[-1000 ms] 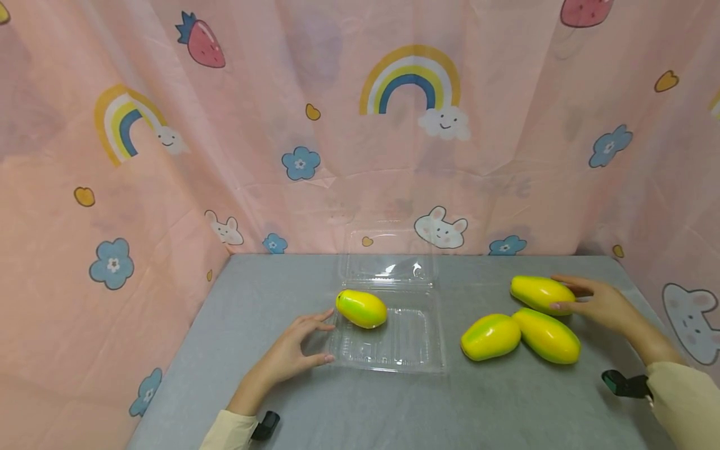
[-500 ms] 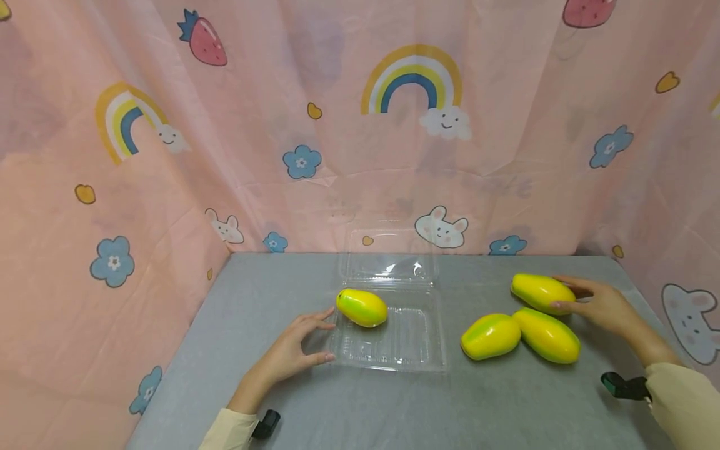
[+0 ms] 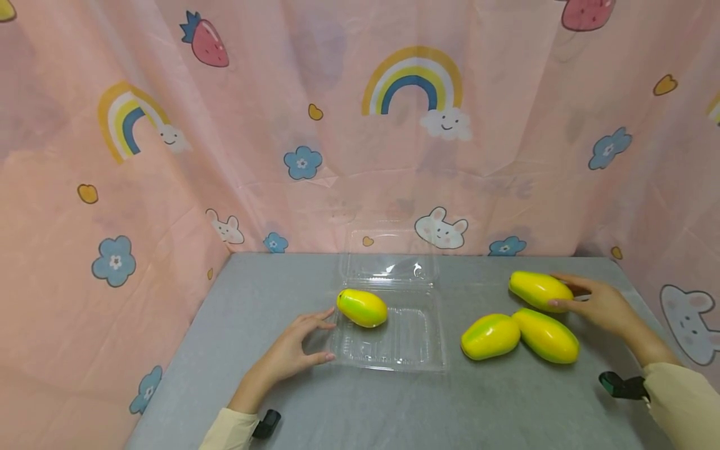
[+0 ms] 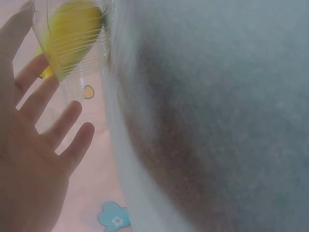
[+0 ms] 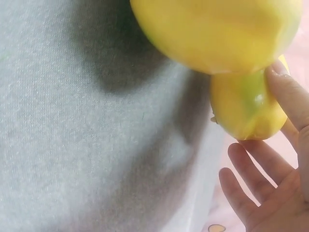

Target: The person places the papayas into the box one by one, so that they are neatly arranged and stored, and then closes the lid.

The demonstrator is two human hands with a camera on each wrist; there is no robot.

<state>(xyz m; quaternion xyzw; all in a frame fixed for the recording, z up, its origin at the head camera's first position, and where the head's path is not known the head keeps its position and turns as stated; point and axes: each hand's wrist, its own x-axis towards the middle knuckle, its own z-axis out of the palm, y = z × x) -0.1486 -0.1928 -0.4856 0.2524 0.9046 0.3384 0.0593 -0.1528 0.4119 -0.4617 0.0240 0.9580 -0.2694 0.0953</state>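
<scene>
The right hand (image 3: 604,306) pinches the far papaya (image 3: 539,290); the left hand (image 3: 287,351), fingers (image 4: 59,124) wide, borders the clear clamshell container (image 3: 407,340).

The table (image 3: 382,412) is grey, with a woven, cloth-like surface. A clear box (image 3: 407,331) stands open near its middle, lid (image 3: 388,267) folded to the back. Off to one side, the left papaya (image 3: 490,337) lies against the right papaya (image 3: 546,336). I can't tell whether the back papaya (image 3: 537,290) rests there or is slightly raised.
</scene>
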